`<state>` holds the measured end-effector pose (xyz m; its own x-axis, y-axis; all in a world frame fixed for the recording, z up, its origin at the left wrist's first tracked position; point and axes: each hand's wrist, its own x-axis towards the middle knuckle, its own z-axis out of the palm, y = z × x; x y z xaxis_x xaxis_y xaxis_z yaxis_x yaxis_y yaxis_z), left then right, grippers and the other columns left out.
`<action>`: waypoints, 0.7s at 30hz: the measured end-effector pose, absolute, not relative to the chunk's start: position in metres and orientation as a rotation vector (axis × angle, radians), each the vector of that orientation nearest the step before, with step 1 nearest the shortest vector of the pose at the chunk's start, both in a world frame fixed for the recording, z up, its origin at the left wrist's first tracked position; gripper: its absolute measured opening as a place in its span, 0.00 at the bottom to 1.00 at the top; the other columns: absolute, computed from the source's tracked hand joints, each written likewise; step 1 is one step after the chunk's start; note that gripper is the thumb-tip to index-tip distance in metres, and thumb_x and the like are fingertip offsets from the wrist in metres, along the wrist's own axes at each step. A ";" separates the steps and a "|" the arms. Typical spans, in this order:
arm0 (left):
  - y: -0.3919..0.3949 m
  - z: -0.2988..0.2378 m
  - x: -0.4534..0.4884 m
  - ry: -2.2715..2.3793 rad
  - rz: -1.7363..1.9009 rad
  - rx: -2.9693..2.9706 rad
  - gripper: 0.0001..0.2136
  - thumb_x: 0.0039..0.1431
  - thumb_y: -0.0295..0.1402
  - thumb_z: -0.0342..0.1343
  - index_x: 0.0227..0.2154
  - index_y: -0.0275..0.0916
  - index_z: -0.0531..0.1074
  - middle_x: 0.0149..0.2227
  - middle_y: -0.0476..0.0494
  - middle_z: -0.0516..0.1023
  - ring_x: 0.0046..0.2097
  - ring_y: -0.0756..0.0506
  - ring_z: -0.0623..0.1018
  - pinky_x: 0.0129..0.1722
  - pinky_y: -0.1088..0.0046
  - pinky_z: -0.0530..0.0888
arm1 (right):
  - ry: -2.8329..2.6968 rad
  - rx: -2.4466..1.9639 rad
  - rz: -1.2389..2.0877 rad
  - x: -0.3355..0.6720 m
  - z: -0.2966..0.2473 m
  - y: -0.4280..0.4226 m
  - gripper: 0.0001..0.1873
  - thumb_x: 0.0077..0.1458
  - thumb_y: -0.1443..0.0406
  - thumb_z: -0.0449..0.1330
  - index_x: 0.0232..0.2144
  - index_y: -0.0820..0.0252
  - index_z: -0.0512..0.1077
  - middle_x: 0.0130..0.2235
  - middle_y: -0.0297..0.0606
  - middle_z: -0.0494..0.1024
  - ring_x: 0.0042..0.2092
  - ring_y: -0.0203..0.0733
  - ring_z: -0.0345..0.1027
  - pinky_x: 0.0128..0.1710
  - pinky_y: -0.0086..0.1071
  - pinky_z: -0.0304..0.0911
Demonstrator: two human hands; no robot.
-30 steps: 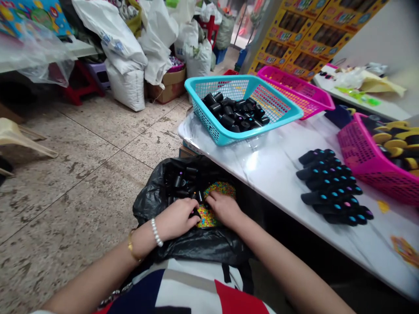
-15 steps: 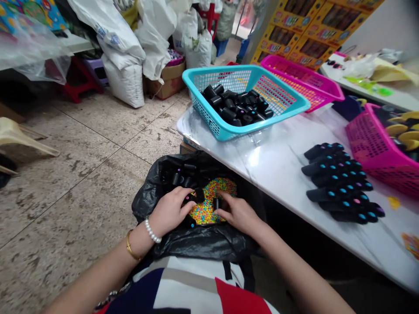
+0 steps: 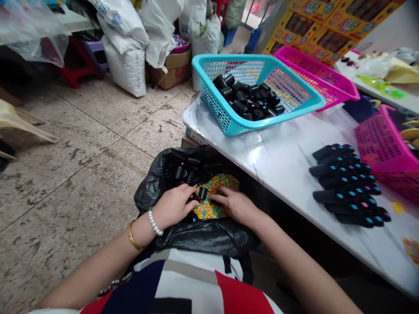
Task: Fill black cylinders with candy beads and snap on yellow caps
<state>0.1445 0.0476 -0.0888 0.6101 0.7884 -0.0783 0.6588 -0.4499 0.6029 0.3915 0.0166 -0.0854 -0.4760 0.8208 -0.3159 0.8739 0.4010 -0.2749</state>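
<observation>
A short black tube (image 3: pixel 203 193) is seen standing among multicoloured beads (image 3: pixel 212 205), between the two hands. The beads are held in a black plastic bag (image 3: pixel 199 240) resting against the person's body, and a heap of loose black tubes (image 3: pixel 180 172) is lying in the same bag behind them. The left hand (image 3: pixel 173 206), with a pearl bracelet (image 3: pixel 154 221) at its wrist, is curled and partly closed at the tube's side, but whether a tube is gripped cannot be told. The right hand (image 3: pixel 236 205) is held open and spread over the beads, its fingers (image 3: pixel 219 197) just beside the standing tube, and nothing is seen held in it.

As far as can be judged, a good number of tubes has been dealt with and many are left in the bag. Dotted black tubes (image 3: pixel 343 185) are laid side by side in rows on a marble-patterned table (image 3: pixel 288 161), and more black tubes (image 3: pixel 247 98) are piled in a turquoise plastic basket (image 3: pixel 229 126). Two magenta baskets (image 3: pixel 376 148) are placed beyond.
</observation>
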 end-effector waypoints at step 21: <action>0.049 -0.091 0.146 1.173 0.385 2.175 0.14 0.60 0.34 0.52 0.48 0.38 0.69 0.44 0.41 0.74 0.45 0.44 0.75 0.49 0.67 0.72 | 2.662 1.601 -1.406 0.357 -0.090 0.005 0.20 0.50 0.75 0.59 0.45 0.56 0.73 0.44 0.37 0.75 0.46 0.41 0.68 0.48 0.34 0.63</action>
